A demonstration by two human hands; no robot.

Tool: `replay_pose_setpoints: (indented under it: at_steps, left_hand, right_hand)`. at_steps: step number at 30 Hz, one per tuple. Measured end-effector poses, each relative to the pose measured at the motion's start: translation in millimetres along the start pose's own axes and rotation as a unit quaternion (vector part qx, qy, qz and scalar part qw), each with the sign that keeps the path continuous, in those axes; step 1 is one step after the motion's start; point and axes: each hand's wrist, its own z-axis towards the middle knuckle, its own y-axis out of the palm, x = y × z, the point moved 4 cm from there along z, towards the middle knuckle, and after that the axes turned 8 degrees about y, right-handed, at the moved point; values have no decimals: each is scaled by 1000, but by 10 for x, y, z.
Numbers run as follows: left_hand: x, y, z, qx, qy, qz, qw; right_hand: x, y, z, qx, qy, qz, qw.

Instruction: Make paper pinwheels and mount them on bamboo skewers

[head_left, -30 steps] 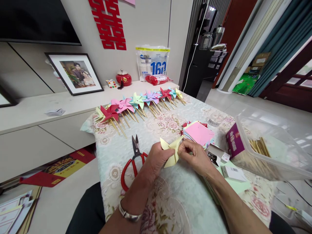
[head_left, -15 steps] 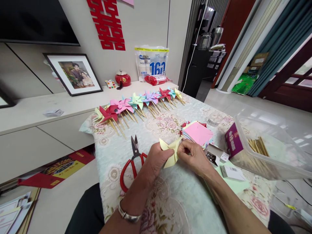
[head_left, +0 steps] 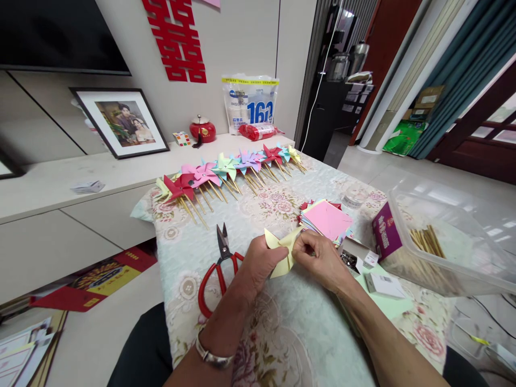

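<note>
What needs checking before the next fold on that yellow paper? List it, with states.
1. Both hands on the pale yellow folded paper piece: ok; left hand and right hand pinch it.
2. Centre of the paper held together: cannot tell, fingers hide it.
3. Red-handled scissors out of the way: ok, flat beside the left hand.
4. Wooden sticks at hand: ok, in the clear plastic box.
5. Stack of coloured paper squares reachable: ok.
</note>
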Motion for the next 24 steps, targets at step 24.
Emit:
replay_pose_setpoints:
  at_steps: [24]
  left_hand:
    - [-31,-8,-23,-112,-45,-13,993]
  right_hand:
    - [95,-247,4,-60,13,239,969]
